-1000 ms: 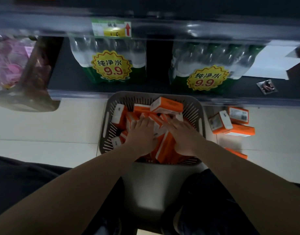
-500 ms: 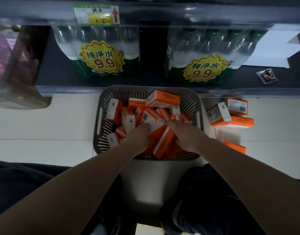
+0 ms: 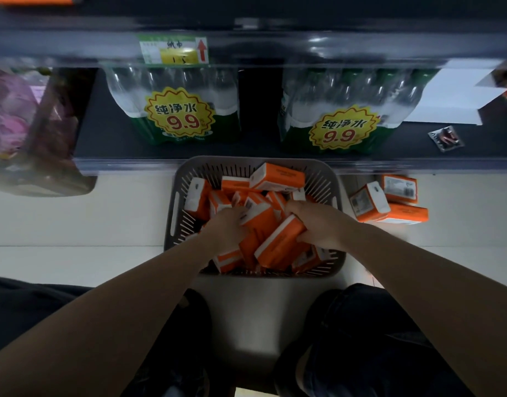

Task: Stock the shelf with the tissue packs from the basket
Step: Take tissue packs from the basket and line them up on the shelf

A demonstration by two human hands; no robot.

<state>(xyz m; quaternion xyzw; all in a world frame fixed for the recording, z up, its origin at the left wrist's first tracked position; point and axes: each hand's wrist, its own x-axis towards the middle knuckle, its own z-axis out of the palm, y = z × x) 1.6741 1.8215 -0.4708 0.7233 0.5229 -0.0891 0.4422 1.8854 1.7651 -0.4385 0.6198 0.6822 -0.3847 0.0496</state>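
Note:
A grey slotted basket [image 3: 322,176] stands on the floor below the dark shelf [image 3: 258,150]. It holds several orange and white tissue packs [image 3: 278,177]. Both my hands are inside it. My left hand [image 3: 228,226] grips a pack [image 3: 258,217] at the basket's middle. My right hand [image 3: 318,224] curls round another tissue pack [image 3: 279,245], tilted toward the near rim. Three more packs [image 3: 369,200] lie on the floor right of the basket.
Two shrink-wrapped water bottle packs [image 3: 177,107] [image 3: 344,116] with yellow 9.9 price stickers stand on the shelf. A white carton [image 3: 452,93] and a small foil packet [image 3: 446,138] lie at the shelf's right. A pink bagged item [image 3: 20,121] hangs at left. My knees flank the basket.
Both hands have closed on packs and drawn them toward the basket's near side. The view has shifted slightly.

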